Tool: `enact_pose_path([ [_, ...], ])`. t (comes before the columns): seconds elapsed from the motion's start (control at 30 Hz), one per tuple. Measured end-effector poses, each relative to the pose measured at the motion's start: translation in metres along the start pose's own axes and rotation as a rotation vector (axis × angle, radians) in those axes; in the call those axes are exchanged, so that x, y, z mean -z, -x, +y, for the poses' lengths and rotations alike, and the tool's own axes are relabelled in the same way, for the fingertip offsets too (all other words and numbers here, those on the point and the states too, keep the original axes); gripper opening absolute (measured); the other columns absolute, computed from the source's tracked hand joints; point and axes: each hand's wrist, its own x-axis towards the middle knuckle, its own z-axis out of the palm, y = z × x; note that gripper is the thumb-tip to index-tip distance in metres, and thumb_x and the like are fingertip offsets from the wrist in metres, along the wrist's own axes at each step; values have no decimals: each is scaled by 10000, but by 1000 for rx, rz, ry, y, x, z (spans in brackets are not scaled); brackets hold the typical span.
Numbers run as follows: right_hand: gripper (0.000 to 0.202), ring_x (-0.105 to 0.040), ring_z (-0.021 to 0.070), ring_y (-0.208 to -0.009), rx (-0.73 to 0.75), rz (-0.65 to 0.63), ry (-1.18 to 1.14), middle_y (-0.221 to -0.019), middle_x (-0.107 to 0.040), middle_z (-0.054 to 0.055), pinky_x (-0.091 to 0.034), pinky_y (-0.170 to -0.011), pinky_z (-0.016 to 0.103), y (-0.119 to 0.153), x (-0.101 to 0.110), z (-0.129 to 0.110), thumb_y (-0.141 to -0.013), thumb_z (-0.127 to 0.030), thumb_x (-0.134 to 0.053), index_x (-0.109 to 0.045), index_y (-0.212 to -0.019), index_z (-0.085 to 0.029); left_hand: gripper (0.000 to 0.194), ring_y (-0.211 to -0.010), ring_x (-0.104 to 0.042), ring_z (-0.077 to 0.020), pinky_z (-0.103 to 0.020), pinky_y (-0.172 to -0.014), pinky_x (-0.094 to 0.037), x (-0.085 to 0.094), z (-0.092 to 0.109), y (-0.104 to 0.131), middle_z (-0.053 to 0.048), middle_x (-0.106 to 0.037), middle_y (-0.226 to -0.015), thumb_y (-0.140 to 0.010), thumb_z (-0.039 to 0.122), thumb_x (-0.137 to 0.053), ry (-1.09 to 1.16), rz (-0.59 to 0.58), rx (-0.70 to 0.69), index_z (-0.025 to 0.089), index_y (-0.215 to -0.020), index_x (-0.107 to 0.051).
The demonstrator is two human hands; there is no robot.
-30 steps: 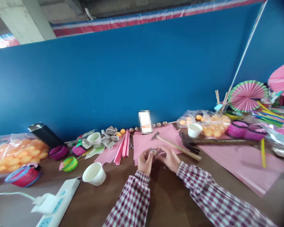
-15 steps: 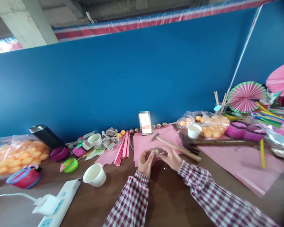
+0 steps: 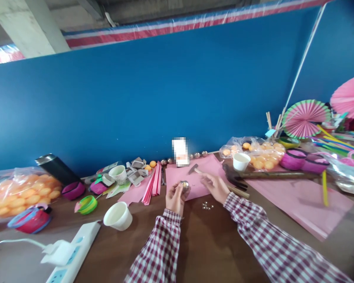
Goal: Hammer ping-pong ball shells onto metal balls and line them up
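Note:
My left hand (image 3: 174,197) pinches a small shiny metal ball (image 3: 184,186) between thumb and fingers, above the near edge of a pink paper sheet (image 3: 177,175). The ball's far side is hidden. My right hand (image 3: 216,188) is to the right, fingers a little apart, over the wooden handle of a hammer (image 3: 239,191); a firm grip on it does not show. The hammer's head lies on the pink paper, left of my fingertips. Several tiny silvery beads (image 3: 206,206) lie loose on the brown table, below my right hand.
More metal balls (image 3: 197,155) line the blue partition (image 3: 165,98). White cups (image 3: 118,216), a power strip (image 3: 76,251) and bags of orange balls (image 3: 23,192) stand left. A dark claw hammer (image 3: 236,177) and another ball bag (image 3: 267,157) lie right.
My hands have moved apart: the left, with the metal ball, shifts left, and the right has let go of the ball and come over the hammer handle. The loose beads are now uncovered.

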Motion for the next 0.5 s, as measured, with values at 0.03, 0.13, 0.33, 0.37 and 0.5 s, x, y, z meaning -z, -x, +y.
enact_pose_path([
  [0.03,281,-593,156,-776,12,2,88,-926,-634,55,-475,-722,306,-1,2,5,-791,-317,-437,-566,-1000,-180,257,-675,-634,-144,-286,-663,-519,2,2,-2,-39,-648,-733,-603,232,-690,14,34,-9,138,-780,-530],
  [0.13,251,-574,173,-852,94,-41,326,-942,-629,59,-437,-794,318,-3,0,16,-804,-287,-415,-601,-937,-185,249,-655,-640,-147,-265,-639,-524,7,4,-7,-45,-648,-712,-620,272,-677,-1,101,-13,141,-775,-532],
  [0.33,254,-516,173,-916,276,-160,622,-940,-611,53,-362,-851,316,-9,-21,14,-829,-229,-386,-600,-964,-211,275,-596,-632,-135,-221,-544,-518,6,0,-5,-42,-636,-683,-657,344,-635,-53,101,-12,143,-824,-550],
  [0.37,244,-517,170,-892,284,-188,653,-906,-612,53,-362,-838,309,-10,-22,13,-828,-225,-390,-609,-936,-212,283,-594,-629,-127,-221,-549,-519,5,0,-4,-41,-636,-695,-661,337,-633,-49,94,-13,144,-852,-556],
  [0.5,217,-518,156,-768,261,-224,702,-776,-601,52,-366,-757,284,-12,-23,16,-813,-216,-420,-627,-756,-190,324,-620,-625,-125,-241,-588,-523,2,1,-1,-59,-639,-750,-686,343,-607,-29,66,15,133,-929,-567],
])
